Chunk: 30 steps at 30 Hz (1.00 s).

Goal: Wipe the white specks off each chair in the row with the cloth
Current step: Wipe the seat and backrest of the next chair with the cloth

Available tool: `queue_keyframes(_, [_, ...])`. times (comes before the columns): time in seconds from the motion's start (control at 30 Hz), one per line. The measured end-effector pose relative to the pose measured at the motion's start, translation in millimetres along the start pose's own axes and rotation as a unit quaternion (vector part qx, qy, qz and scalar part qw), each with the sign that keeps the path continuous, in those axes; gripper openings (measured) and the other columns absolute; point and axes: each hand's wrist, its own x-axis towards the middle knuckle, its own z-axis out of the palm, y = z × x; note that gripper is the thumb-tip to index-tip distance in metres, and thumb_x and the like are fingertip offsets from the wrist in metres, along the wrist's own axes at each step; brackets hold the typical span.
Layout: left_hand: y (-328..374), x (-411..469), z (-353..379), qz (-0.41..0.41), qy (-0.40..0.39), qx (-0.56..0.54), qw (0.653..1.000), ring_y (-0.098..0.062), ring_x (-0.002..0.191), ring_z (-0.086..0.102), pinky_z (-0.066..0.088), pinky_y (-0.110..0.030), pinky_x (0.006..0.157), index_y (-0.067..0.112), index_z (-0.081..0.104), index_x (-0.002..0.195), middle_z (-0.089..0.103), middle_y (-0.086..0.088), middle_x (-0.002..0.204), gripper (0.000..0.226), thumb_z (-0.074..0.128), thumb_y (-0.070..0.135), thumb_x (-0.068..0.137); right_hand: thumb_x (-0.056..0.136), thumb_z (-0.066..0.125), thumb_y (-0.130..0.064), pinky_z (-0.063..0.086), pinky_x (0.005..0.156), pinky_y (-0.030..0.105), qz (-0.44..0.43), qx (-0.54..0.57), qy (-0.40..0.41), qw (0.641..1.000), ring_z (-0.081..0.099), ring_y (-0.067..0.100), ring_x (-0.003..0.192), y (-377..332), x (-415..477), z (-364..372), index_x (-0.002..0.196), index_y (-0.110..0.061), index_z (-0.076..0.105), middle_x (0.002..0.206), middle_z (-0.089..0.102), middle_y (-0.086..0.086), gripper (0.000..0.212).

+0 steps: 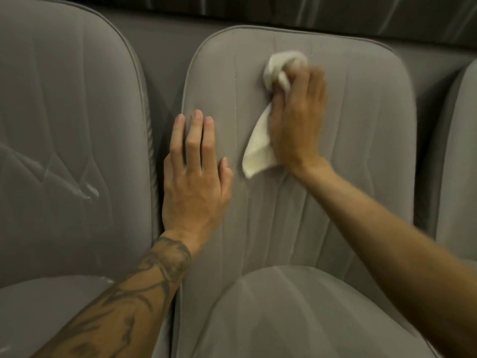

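A grey padded chair back (pixel 348 140) fills the middle of the head view, with faint white specks along its stitched seam (pixel 235 117). My right hand (pixel 296 120) grips a white cloth (pixel 260 148) and presses it against the upper part of that back; the hand is blurred. One end of the cloth bunches above my fingers, the other hangs below my palm. My left hand (pixel 196 174) lies flat with straight fingers on the left edge of the same back.
Another grey chair (pixel 69 130) stands on the left, with white smears on its back. A third chair's edge (pixel 459 161) shows at the right. The middle chair's seat cushion (pixel 296 313) lies below my arms. A dark strip runs along the top.
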Motion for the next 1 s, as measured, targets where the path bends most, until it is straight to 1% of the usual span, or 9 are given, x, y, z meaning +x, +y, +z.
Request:
queue_keyframes(0.17, [1.5,0.9,0.8,-0.002,0.000,0.012,1.000,-0.038,0.156,0.024,0.029,-0.046,0.121,0.002,0.033,0.158,0.032,-0.017,0.165,0.063,0.050,0.025,0.103,0.090,0.062,-0.008,0.041,0.083,0.042,-0.135,0.027,-0.160,0.977,0.049,0.032,0.096,8.4,-118.3,-33.8,0.115,-0.013,0.047,0.114,0.049,0.012,0.030])
queue_keyframes(0.37, [0.1,1.4,1.1,-0.001,-0.002,0.006,1.000,-0.037,0.156,0.023,0.030,-0.047,0.121,0.003,0.032,0.159,0.031,-0.017,0.166,0.064,0.051,0.025,0.102,0.096,0.057,-0.016,0.042,0.079,0.041,-0.071,-0.007,-0.035,0.997,0.052,0.032,0.092,2.5,7.3,-0.2,0.107,-0.008,0.057,0.102,0.059,0.018,0.015])
queue_keyframes(0.43, [1.4,1.4,1.4,-0.002,-0.002,0.004,1.000,-0.037,0.156,0.022,0.030,-0.047,0.121,0.003,0.032,0.159,0.031,-0.017,0.166,0.064,0.051,0.025,0.102,0.096,0.057,-0.016,0.043,0.079,0.042,-0.044,0.002,-0.015,0.999,0.053,0.033,0.092,-2.8,4.1,1.4,0.106,-0.006,0.059,0.103,0.059,0.018,0.015])
queue_keyframes(0.5, [2.3,1.1,2.0,0.000,0.000,0.006,1.000,-0.037,0.156,0.023,0.030,-0.047,0.121,0.002,0.032,0.159,0.032,-0.017,0.166,0.064,0.051,0.025,0.102,0.098,0.054,-0.015,0.043,0.082,0.044,-0.055,0.013,-0.028,0.998,0.051,0.034,0.094,-1.5,-37.5,-5.6,0.111,-0.009,0.052,0.103,0.059,0.020,0.014])
queue_keyframes(0.6, [2.2,1.6,1.7,0.000,-0.004,0.011,1.000,-0.037,0.156,0.023,0.032,-0.048,0.120,0.002,0.031,0.159,0.031,-0.017,0.166,0.063,0.050,0.025,0.103,0.096,0.056,-0.013,0.043,0.082,0.044,-0.111,0.021,-0.130,0.985,0.050,0.034,0.096,7.4,-104.9,-25.9,0.115,-0.012,0.047,0.111,0.055,0.016,0.021])
queue_keyframes(0.67, [2.9,0.8,0.9,-0.003,-0.005,0.006,1.000,-0.036,0.156,0.022,0.034,-0.048,0.119,0.003,0.031,0.159,0.031,-0.016,0.166,0.063,0.049,0.025,0.104,0.093,0.060,-0.010,0.042,0.081,0.044,-0.135,0.017,-0.157,0.978,0.049,0.033,0.095,17.2,-96.2,-31.9,0.114,-0.013,0.047,0.112,0.052,0.014,0.025])
queue_keyframes(0.87, [2.0,2.3,1.7,-0.002,-0.006,-0.003,1.000,-0.036,0.156,0.023,0.035,-0.048,0.119,0.003,0.030,0.160,0.030,-0.016,0.166,0.064,0.051,0.024,0.103,0.096,0.052,-0.019,0.044,0.079,0.040,-0.029,-0.027,-0.012,0.999,0.053,0.030,0.092,-5.7,53.9,6.1,0.105,-0.004,0.060,0.105,0.058,0.017,0.020])
queue_keyframes(0.93, [3.2,1.2,1.8,0.000,-0.003,-0.002,1.000,-0.036,0.156,0.023,0.035,-0.048,0.119,0.003,0.031,0.159,0.031,-0.016,0.166,0.063,0.051,0.024,0.103,0.094,0.053,-0.016,0.043,0.081,0.039,-0.015,-0.005,-0.009,1.000,0.052,0.030,0.093,-11.3,38.7,5.9,0.107,-0.003,0.060,0.105,0.057,0.017,0.019])
queue_keyframes(1.0, [2.5,1.4,2.1,0.002,0.003,0.000,1.000,-0.036,0.156,0.025,0.035,-0.047,0.119,0.003,0.033,0.159,0.033,-0.016,0.165,0.062,0.050,0.024,0.103,0.094,0.055,-0.010,0.043,0.083,0.043,-0.056,0.026,-0.057,0.996,0.050,0.034,0.094,-9.6,-16.4,-5.5,0.111,-0.004,0.057,0.104,0.056,0.020,0.019])
